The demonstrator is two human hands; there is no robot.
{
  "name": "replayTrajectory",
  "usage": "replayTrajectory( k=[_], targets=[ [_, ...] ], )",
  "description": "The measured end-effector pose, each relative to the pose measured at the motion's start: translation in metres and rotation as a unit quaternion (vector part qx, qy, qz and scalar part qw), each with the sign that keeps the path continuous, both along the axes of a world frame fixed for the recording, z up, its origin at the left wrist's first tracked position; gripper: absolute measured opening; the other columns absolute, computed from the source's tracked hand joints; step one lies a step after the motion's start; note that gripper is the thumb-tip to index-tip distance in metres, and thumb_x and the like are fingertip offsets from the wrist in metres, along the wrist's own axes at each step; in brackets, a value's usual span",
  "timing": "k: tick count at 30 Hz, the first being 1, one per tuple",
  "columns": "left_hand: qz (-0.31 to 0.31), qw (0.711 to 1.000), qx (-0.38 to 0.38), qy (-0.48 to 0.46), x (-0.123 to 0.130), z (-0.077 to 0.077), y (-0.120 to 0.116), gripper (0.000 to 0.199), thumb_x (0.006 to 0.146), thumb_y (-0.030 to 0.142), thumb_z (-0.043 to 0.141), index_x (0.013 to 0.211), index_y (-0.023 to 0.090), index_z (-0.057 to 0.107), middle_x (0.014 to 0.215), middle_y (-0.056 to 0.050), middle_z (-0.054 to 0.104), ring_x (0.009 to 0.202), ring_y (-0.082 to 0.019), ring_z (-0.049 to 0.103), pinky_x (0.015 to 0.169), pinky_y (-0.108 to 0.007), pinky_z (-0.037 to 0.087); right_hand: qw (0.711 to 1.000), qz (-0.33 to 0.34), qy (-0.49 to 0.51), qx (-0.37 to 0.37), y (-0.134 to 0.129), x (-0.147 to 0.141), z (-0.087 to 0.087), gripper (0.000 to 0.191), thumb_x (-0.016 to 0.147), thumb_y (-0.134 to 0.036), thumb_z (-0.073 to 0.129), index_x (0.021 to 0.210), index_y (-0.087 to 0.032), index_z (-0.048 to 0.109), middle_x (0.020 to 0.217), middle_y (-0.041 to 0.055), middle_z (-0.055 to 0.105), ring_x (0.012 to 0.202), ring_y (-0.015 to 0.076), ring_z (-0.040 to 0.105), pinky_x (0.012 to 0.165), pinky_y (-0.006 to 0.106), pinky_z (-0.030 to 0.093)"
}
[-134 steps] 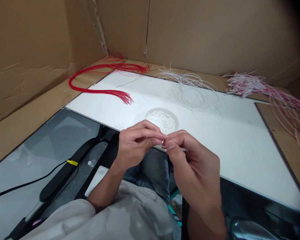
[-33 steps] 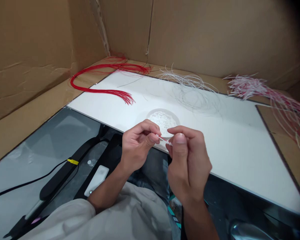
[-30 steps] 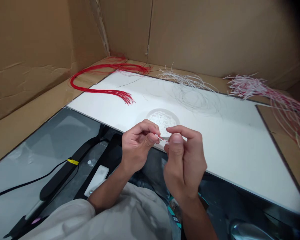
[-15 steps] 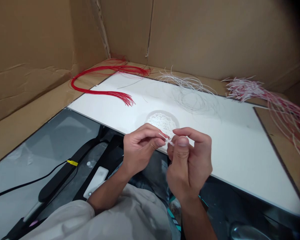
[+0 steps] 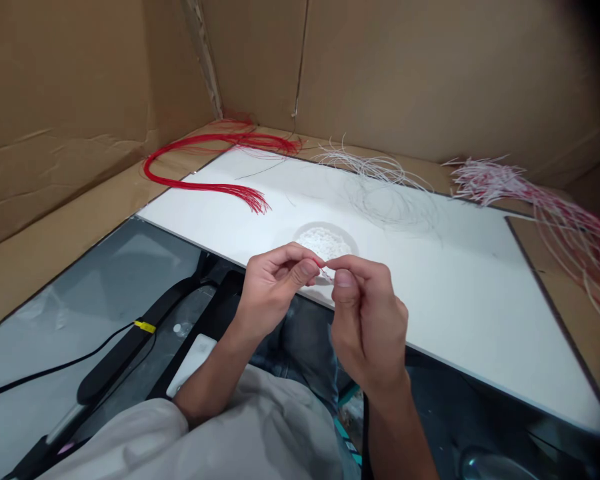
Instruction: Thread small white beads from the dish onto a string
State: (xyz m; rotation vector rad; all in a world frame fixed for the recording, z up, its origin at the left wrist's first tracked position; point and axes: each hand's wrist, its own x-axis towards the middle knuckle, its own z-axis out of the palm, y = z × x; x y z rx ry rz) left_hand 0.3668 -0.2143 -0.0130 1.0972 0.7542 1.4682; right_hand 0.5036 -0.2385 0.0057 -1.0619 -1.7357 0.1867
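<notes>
A: Two hands meet up in the air, by the near edge of the white board (image 5: pixel 480 300). What do they have?

B: A tiny red and white strand (image 5: pixel 327 273). The left hand (image 5: pixel 275 283) pinches one end with its thumb and first finger.

A: And the right hand (image 5: pixel 370 320)?

B: It's curled up, with the thumb pressed in and the other end of the strand tucked there. Its first fingertip pokes out and comes right up to the left one. The fingers hide the rest, so I can't tell more.

A: Why only fingertips?

B: I think the strand is too thin for a whole fist.

A: There's a round dish (image 5: pixel 353 241) just behind the hands.

B: It's full of little white bits (image 5: pixel 325 240). Maybe it sits close so they're easy to reach.

A: And the red wires (image 5: pixel 195 183), the white wires (image 5: pixel 375 167) and the red-and-white bundle (image 5: pixel 495 180)?

B: They lie farther back, well apart. Perhaps that stops them getting mixed up.
</notes>
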Motion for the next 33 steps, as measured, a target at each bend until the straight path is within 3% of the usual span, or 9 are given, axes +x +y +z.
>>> replayTrajectory(
  k=[9,22,27,33],
  targets=[
    [0.028,0.998,0.052,0.000,0.000,-0.009,0.003,0.015,0.090,0.033,0.079,0.087,0.019,0.078,0.086,-0.002,0.071,0.083,-0.012,0.066,0.078,-0.020,0.055,0.999,-0.014,-0.049,-0.009,0.005,-0.002,0.003,0.008,0.101,-0.029,0.063,0.099,-0.021,0.062,0.061,-0.0075,0.060,0.043,0.0081,0.049,0.047,0.020,0.039],
    [0.064,0.996,0.056,-0.002,0.006,-0.011,0.004,0.017,0.091,0.033,0.078,0.083,0.018,0.076,0.082,-0.001,0.069,0.078,-0.011,0.064,0.073,-0.018,0.054,0.996,0.009,-0.077,-0.038,0.004,0.002,0.004,0.011,0.103,-0.026,0.058,0.095,-0.020,0.063,0.062,-0.0067,0.063,0.042,0.0069,0.046,0.048,0.018,0.037],
    [0.090,0.994,0.057,-0.001,0.006,-0.012,0.005,0.017,0.091,0.034,0.078,0.083,0.019,0.075,0.081,-0.001,0.068,0.078,-0.011,0.062,0.075,-0.019,0.052,0.995,0.012,-0.095,-0.025,0.006,0.000,0.001,0.011,0.105,-0.025,0.055,0.102,-0.019,0.064,0.066,-0.0045,0.069,0.041,0.0079,0.050,0.048,0.020,0.037],
    [0.099,0.994,0.043,-0.024,0.009,-0.013,0.006,0.021,0.089,0.036,0.080,0.080,0.018,0.074,0.079,-0.001,0.065,0.077,-0.010,0.060,0.073,-0.018,0.050,0.994,0.023,-0.106,-0.019,0.009,-0.001,-0.001,0.010,0.105,-0.024,0.055,0.098,-0.018,0.060,0.072,-0.0021,0.073,0.052,0.0114,0.066,0.051,0.021,0.041]
  ],
)
